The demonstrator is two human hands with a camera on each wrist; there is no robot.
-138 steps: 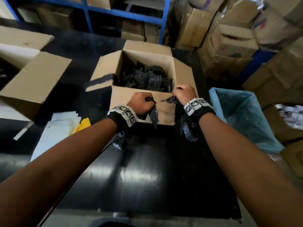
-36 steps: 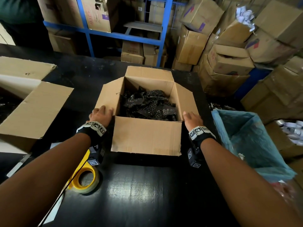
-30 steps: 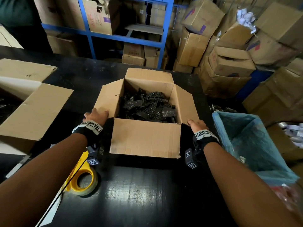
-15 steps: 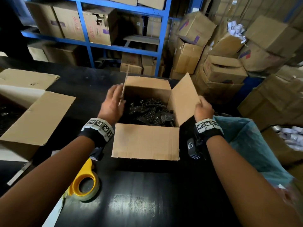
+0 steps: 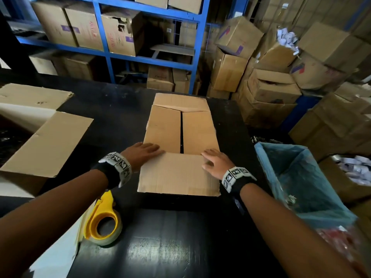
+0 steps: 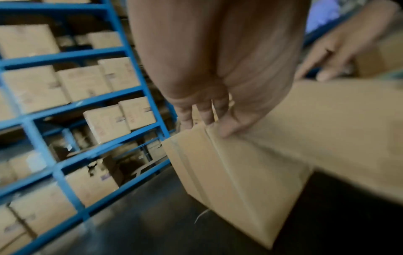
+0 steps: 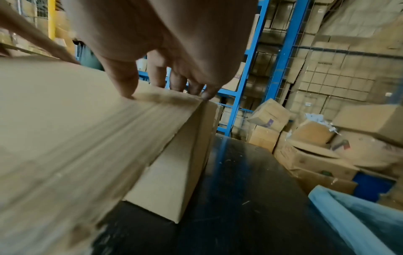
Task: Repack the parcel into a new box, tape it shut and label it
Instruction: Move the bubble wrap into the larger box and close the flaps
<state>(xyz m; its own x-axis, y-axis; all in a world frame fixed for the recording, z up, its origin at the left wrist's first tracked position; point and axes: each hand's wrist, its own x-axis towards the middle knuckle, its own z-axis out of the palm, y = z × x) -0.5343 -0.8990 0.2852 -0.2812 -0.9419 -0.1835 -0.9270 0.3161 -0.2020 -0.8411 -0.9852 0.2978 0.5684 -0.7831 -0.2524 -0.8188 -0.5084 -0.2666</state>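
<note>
The brown cardboard box (image 5: 180,129) stands mid-table with its two side flaps folded flat, a thin dark gap between them hiding the contents. The far flap (image 5: 180,101) and near flap (image 5: 178,174) still lie outward. My left hand (image 5: 144,150) presses flat on the left flap's near corner. My right hand (image 5: 213,160) lies flat on the right flap's near corner. The left wrist view shows the left hand's fingers (image 6: 202,117) on the box's top edge. In the right wrist view the right hand's fingers (image 7: 174,82) rest along the fold.
A yellow tape dispenser (image 5: 102,223) with a clear roll lies at the front left on white sheets (image 5: 60,253). Another open carton (image 5: 46,143) sits at the left. A blue-lined bin (image 5: 297,181) stands right of the table. Blue shelving (image 5: 108,53) and stacked cartons (image 5: 271,91) stand behind.
Both hands raised the side flaps and folded them down over the black contents. They now rest at the flaps' near corners.
</note>
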